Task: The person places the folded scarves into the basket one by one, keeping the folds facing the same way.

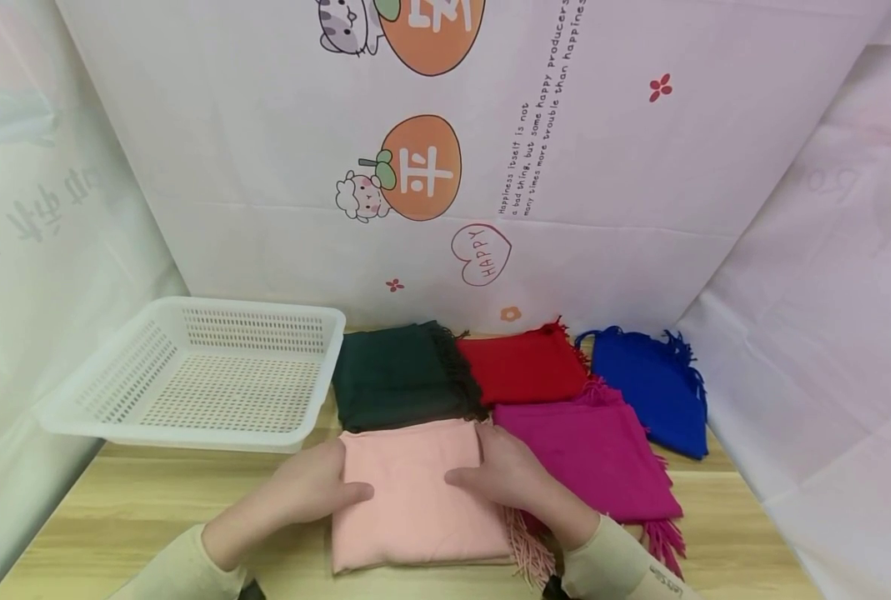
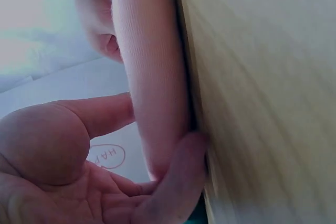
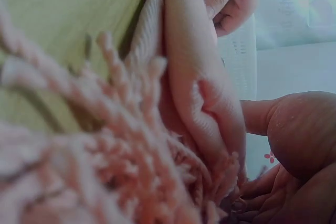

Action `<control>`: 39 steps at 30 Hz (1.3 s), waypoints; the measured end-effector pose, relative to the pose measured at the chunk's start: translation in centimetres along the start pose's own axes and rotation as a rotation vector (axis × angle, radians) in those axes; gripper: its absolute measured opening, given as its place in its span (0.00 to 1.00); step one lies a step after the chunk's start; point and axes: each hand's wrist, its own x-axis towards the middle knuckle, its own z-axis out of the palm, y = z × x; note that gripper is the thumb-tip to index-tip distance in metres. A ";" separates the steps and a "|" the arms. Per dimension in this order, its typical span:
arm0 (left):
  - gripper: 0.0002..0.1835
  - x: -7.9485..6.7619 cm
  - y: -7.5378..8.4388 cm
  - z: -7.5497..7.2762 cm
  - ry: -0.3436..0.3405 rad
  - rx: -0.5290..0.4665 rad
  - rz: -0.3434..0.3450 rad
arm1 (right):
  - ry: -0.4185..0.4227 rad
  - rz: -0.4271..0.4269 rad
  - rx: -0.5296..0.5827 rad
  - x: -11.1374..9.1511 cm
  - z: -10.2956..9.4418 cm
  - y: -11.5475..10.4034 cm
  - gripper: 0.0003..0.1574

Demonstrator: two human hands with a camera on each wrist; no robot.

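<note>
A folded pink scarf (image 1: 415, 492) lies on the wooden table at the front middle, its fringe (image 1: 529, 550) at the right end. My left hand (image 1: 317, 483) grips its left edge, thumb on top. In the left wrist view the fingers (image 2: 178, 182) curl round the edge close to the tabletop. The right hand (image 1: 508, 471) holds the opposite edge, its thumb also on the upper face. Thick folds and twisted tassels (image 3: 131, 145) show up close in the right wrist view, where the right fingertips are partly hidden behind the cloth.
A white perforated plastic basket (image 1: 330, 367) stands at the left. Behind the pink scarf lies a dark green scarf (image 1: 392, 375), with a red scarf (image 1: 523, 367) beside it. To the right are a magenta scarf (image 1: 588, 462) and a blue scarf (image 1: 648, 383). Printed white cloth (image 1: 603, 183) hangs behind.
</note>
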 end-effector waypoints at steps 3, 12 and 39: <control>0.41 0.1 0.0 0.1 0.004 -0.057 0.008 | 0.000 0.001 0.026 0.0 0.2 -0.1 0.56; 0.37 0.4 -0.2 0.4 0.022 -0.098 -0.029 | 0.010 -0.006 0.042 0.0 0.6 -0.1 0.53; 0.33 0.9 -0.9 0.7 -0.016 -0.231 -0.027 | -0.019 -0.057 0.156 -0.1 0.8 0.3 0.39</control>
